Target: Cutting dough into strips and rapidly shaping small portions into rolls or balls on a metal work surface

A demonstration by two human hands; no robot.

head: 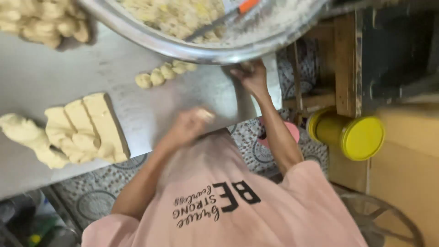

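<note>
While the right hand (251, 77) touches the bowl (151, 42), the left hand (187, 127)'s grip encloses a dough lump (204, 114).

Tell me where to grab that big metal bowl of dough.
Grip the metal bowl by its near rim, beside the right hand, probably with both hands spread apart. Its wall is smooth and rounded, with no handles in view, so come from the table near edge, fingers under the rim.
</note>
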